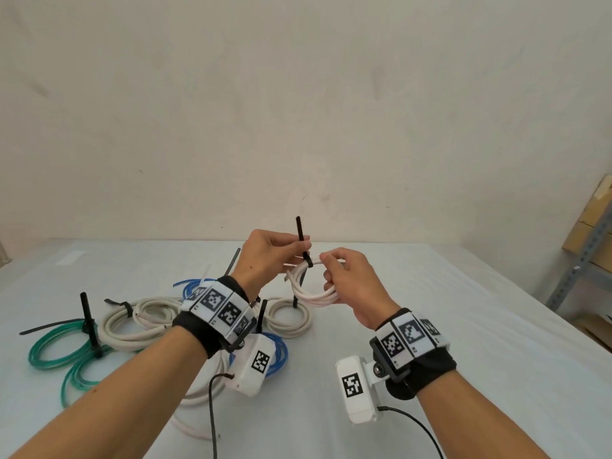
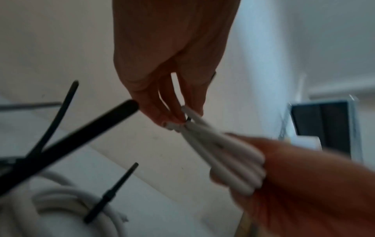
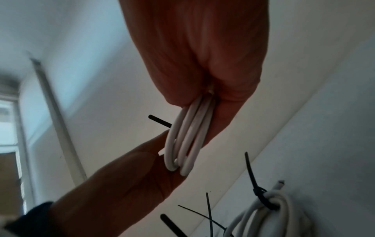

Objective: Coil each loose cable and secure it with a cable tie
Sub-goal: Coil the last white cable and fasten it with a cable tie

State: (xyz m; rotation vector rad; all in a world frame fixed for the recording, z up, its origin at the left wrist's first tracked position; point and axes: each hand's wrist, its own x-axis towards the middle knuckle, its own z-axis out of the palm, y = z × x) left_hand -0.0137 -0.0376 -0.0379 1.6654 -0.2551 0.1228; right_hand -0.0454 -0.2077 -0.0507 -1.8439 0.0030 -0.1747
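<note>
We hold a small white cable coil (image 1: 313, 286) in the air above the counter (image 1: 463, 326), near its far edge where it meets the wall (image 1: 298, 111). Our right hand (image 1: 351, 286) grips the coil's right side, the fingers (image 3: 233, 89) curled round the bunched loops. Our left hand (image 1: 268, 260) pinches a black cable tie (image 1: 303, 241) between thumb and fingers at the top of the coil; the tie wraps the loops, and its free tail stands upright above the hand.

On the counter, left of and below our hands, lie the bundles already tied: a green coil (image 1: 63, 356) at the left, a cream coil (image 1: 132, 323) beside it, a second cream coil (image 1: 288, 321) directly under the held one, and a blue coil (image 1: 278, 354) partly hidden by the left wrist camera. A length of loose white cable (image 1: 195, 402) trails toward the near edge.

The counter to the right of our hands is bare surface as far as its right edge, beyond which stands a metal shelf (image 1: 583, 260) holding cardboard boxes.
</note>
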